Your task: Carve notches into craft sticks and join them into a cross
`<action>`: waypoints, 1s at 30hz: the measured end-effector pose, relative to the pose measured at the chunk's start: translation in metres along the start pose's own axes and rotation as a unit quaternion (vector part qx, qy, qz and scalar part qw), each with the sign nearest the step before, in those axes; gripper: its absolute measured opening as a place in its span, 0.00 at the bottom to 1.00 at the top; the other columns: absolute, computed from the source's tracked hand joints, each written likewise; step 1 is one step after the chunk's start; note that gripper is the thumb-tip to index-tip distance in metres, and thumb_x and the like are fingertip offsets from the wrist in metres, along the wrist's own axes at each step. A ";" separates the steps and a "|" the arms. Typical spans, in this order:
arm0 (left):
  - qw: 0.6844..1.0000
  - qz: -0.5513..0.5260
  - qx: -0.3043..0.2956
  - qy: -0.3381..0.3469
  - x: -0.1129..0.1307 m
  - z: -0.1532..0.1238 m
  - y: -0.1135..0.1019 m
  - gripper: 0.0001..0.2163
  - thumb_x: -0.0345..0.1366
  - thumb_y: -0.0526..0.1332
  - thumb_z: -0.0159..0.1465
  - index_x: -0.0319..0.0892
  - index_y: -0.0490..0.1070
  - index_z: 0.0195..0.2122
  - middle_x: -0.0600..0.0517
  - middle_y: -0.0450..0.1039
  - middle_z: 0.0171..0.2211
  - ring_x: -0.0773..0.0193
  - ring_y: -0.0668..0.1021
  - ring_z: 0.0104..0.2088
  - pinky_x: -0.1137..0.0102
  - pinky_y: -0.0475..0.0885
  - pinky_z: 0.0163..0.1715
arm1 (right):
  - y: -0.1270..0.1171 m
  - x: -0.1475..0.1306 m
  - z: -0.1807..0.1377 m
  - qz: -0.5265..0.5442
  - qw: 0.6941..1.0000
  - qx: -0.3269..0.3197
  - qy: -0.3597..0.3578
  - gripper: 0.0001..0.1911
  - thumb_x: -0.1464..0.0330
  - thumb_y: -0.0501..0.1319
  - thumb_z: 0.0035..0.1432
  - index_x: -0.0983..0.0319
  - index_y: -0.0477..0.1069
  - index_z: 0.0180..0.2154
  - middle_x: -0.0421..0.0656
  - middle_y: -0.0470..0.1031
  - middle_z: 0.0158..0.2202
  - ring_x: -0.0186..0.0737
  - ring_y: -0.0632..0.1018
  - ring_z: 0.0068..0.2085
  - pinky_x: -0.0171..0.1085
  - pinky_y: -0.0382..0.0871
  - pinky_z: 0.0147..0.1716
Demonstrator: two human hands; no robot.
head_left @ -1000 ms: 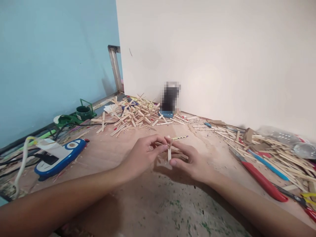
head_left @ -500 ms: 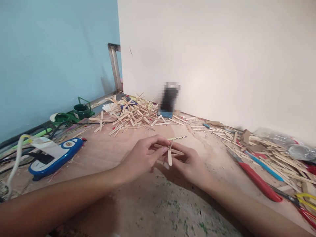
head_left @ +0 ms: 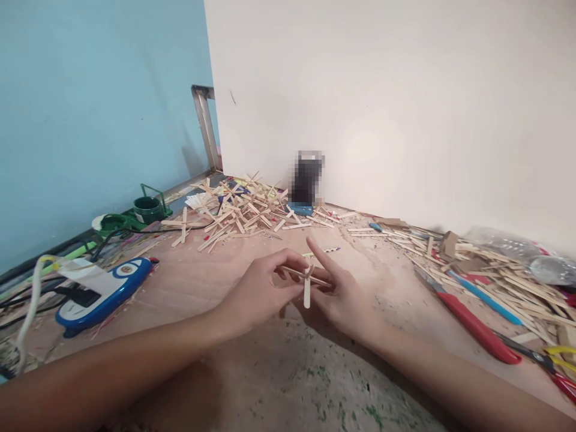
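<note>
Near the middle of the table, a small cross of wooden craft sticks (head_left: 306, 295) is held between my two hands. One stick points down toward me, and another runs sideways behind it. My left hand (head_left: 265, 282) pinches the left side of the cross between thumb and fingers. On the right side, the fingers of my right hand (head_left: 344, 294) close around the sideways stick, while the index finger points up and away from it. The fingers partly hide where the sticks meet. Just beyond my hands lies a patterned pencil (head_left: 326, 252).
A heap of crossed craft sticks (head_left: 243, 210) lies at the back, beside a pixelated dark object (head_left: 308, 180). Loose sticks (head_left: 508, 288), a red-handled tool (head_left: 477, 330) and yellow-and-red pliers (head_left: 546, 362) are at right. A blue-and-white power strip (head_left: 108, 294) and green cups (head_left: 148, 209) sit at left.
My right index finger has lifted off the cross and now points upward. The cross has turned and tilted slightly in my fingers. The view has shifted a little.
</note>
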State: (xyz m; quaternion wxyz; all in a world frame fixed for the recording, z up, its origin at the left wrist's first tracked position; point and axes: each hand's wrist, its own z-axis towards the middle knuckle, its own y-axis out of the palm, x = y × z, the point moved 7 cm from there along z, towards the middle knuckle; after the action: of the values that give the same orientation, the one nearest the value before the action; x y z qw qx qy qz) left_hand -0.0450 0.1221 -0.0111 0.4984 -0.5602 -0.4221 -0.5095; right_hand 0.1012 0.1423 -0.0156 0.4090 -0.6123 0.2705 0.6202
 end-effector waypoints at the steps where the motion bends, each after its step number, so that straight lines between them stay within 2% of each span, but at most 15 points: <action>1: 1.000 -0.005 0.002 -0.003 -0.001 0.000 0.000 0.14 0.41 0.73 0.59 0.43 0.80 0.45 0.50 0.83 0.40 0.62 0.82 0.30 0.73 0.77 0.22 | 0.000 0.001 0.000 -0.002 1.000 0.000 0.002 0.54 0.55 0.72 0.63 0.53 0.51 0.82 0.51 0.88 0.55 0.55 0.89 0.49 0.54 0.86 0.50; 4: 1.000 -0.021 0.007 -0.009 -0.005 0.000 0.000 0.15 0.42 0.73 0.58 0.43 0.79 0.45 0.51 0.82 0.39 0.64 0.80 0.28 0.73 0.76 0.20 | -0.001 0.003 0.000 -0.013 1.000 0.002 0.008 0.55 0.57 0.73 0.63 0.55 0.49 0.83 0.52 0.88 0.54 0.53 0.89 0.46 0.51 0.86 0.47; 8: 0.999 -0.034 0.005 -0.013 -0.009 0.002 0.001 0.16 0.43 0.73 0.58 0.43 0.79 0.46 0.55 0.77 0.33 0.69 0.74 0.22 0.73 0.72 0.17 | -0.001 0.002 0.000 -0.020 1.000 0.003 0.006 0.54 0.57 0.71 0.64 0.57 0.49 0.83 0.51 0.89 0.51 0.49 0.89 0.43 0.49 0.85 0.47; 13: 0.999 -0.033 0.010 -0.005 -0.007 0.004 -0.002 0.15 0.43 0.73 0.59 0.43 0.80 0.44 0.53 0.78 0.34 0.66 0.76 0.24 0.74 0.70 0.17 | -0.003 -0.002 0.000 -0.017 1.000 0.013 0.003 0.48 0.55 0.72 0.63 0.52 0.61 0.79 0.50 0.88 0.54 0.52 0.88 0.47 0.51 0.85 0.51; 15: 0.999 -0.035 0.018 0.007 -0.004 0.006 -0.005 0.13 0.43 0.72 0.60 0.43 0.80 0.42 0.52 0.80 0.35 0.64 0.79 0.27 0.73 0.73 0.21 | -0.005 -0.001 -0.001 -0.015 1.000 0.022 0.010 0.44 0.57 0.72 0.62 0.52 0.65 0.77 0.49 0.88 0.51 0.52 0.88 0.45 0.51 0.85 0.48; 18: 0.998 -0.041 0.030 0.029 0.002 0.008 -0.008 0.11 0.42 0.73 0.58 0.43 0.79 0.38 0.52 0.81 0.36 0.60 0.83 0.36 0.69 0.78 0.34 | -0.008 0.002 -0.001 -0.009 0.999 0.041 0.023 0.40 0.59 0.72 0.62 0.55 0.70 0.73 0.49 0.89 0.46 0.49 0.88 0.40 0.47 0.84 0.42; 21: 0.997 -0.050 0.034 0.039 0.005 0.010 -0.010 0.11 0.41 0.73 0.57 0.43 0.78 0.37 0.52 0.80 0.36 0.58 0.83 0.40 0.66 0.79 0.43 | -0.011 0.005 -0.001 0.001 0.998 0.059 0.029 0.33 0.60 0.72 0.60 0.58 0.74 0.66 0.48 0.89 0.43 0.46 0.87 0.39 0.43 0.82 0.39; 27: 0.996 -0.083 0.024 0.034 0.007 0.011 -0.013 0.09 0.40 0.67 0.57 0.43 0.74 0.36 0.53 0.78 0.36 0.59 0.82 0.42 0.67 0.75 0.47 | -0.018 0.008 0.002 0.026 0.994 0.096 0.032 0.23 0.59 0.74 0.56 0.55 0.70 0.50 0.43 0.88 0.39 0.44 0.87 0.40 0.39 0.80 0.38; 30: 0.995 -0.092 -0.006 0.024 0.008 0.010 -0.012 0.12 0.40 0.66 0.57 0.44 0.72 0.41 0.52 0.80 0.39 0.59 0.82 0.42 0.67 0.75 0.45 | -0.019 0.009 0.006 0.020 0.996 0.078 0.039 0.18 0.59 0.76 0.54 0.58 0.75 0.43 0.43 0.86 0.37 0.40 0.83 0.34 0.37 0.76 0.33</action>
State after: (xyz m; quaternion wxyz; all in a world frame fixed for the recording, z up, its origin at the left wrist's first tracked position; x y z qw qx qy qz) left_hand -0.0540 0.1334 -0.0019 0.4561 -0.5095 -0.4564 -0.5693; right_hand 0.1147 0.1588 -0.0204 0.4323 -0.5965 0.3458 0.5811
